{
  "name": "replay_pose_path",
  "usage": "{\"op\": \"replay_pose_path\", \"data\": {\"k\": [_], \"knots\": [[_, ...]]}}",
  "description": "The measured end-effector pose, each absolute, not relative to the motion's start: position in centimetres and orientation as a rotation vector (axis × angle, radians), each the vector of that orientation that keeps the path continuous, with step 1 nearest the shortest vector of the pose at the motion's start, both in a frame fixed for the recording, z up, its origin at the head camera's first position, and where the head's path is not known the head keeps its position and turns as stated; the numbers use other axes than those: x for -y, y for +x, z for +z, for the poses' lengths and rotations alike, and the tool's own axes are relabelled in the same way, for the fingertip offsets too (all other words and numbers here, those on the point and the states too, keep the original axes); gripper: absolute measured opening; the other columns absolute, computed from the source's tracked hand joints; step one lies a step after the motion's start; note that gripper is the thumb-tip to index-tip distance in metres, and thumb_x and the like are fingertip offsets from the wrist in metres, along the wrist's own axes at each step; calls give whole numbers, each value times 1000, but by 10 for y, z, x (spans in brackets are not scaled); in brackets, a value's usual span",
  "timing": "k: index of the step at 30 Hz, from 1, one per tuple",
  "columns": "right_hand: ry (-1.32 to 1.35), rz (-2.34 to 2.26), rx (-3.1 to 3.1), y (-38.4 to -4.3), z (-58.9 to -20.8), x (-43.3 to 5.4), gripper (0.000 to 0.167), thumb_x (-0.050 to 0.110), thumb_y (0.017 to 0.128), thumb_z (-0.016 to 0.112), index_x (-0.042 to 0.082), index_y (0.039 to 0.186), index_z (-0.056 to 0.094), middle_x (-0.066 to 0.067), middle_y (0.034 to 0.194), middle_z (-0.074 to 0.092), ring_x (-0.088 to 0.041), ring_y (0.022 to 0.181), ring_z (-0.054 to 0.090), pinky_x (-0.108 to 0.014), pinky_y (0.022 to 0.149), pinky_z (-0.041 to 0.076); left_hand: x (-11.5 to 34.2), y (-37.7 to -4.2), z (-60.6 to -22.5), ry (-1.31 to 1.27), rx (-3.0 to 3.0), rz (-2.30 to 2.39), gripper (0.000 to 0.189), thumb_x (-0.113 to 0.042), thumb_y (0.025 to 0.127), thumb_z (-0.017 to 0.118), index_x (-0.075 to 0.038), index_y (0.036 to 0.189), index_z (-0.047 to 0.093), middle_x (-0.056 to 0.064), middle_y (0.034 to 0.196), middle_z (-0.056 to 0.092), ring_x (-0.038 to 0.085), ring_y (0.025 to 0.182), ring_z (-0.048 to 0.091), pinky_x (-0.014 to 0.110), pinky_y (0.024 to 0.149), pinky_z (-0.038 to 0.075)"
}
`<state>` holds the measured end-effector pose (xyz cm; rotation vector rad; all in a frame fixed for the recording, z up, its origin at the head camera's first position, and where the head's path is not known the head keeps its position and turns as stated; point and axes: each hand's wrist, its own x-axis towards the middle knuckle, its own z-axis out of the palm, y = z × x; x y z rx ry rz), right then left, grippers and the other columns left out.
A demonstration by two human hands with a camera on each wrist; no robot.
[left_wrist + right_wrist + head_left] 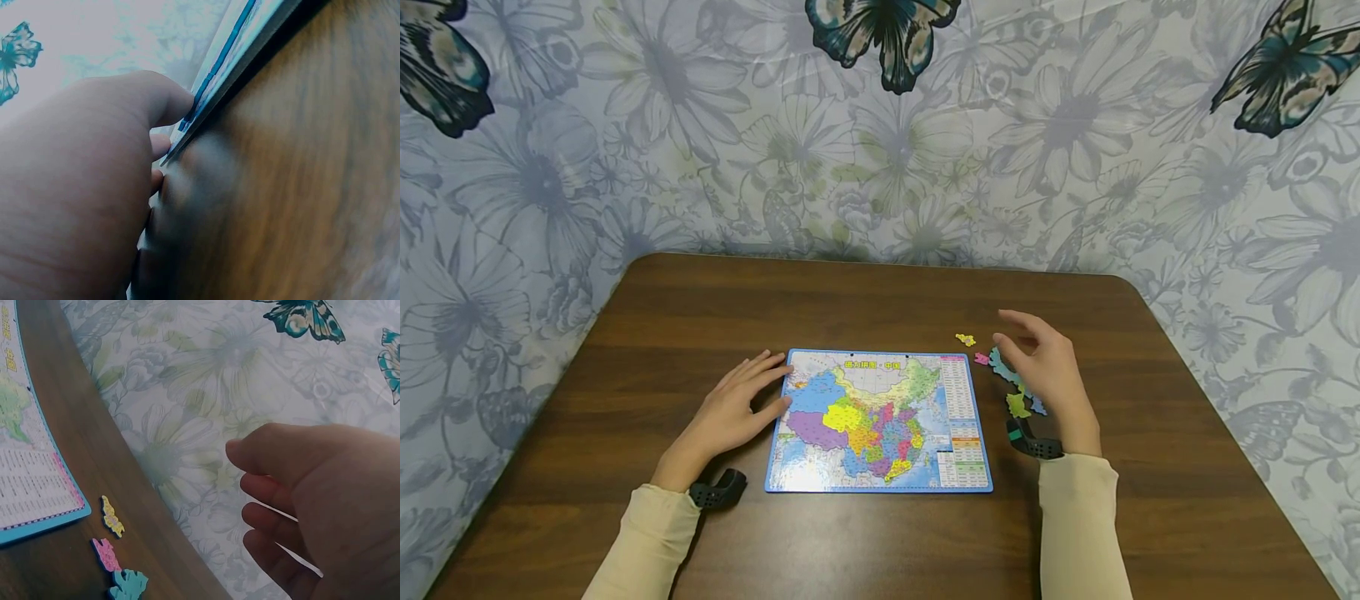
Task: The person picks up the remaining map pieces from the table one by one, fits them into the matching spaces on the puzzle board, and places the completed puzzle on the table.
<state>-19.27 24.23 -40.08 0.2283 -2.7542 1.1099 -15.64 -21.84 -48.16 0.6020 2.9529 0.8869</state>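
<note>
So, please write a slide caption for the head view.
Left grip touches a blue-edged rectangular map board; right grip hovers near irregular multicoloured pieces on a brown wooden table.

Looks like a home, though hard to say which room: furnished with a brown wood-grain table, backed by pale flowered covering with teal butterflies across the far side, laid with a map puzzle board.

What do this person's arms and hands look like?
The left sleeve and right sleeve are plain pale yellow. The left wristband and right wristband are black, the latter with a green patch. The left hand and right hand wear no gloves.
</note>
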Motion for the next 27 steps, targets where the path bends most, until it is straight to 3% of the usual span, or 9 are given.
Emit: {"op": "replay_pose_path", "data": {"k": [27], "knots": [[133, 1136, 2846, -199, -428, -256, 51, 32, 103, 65, 10, 148, 55, -23, 149, 55, -45, 131, 56, -61, 108, 49, 218, -157, -481, 599, -2955, 890, 57, -39, 100, 67, -14, 150, 55, 11, 163, 42, 36, 155, 29, 60, 126, 20]]}}
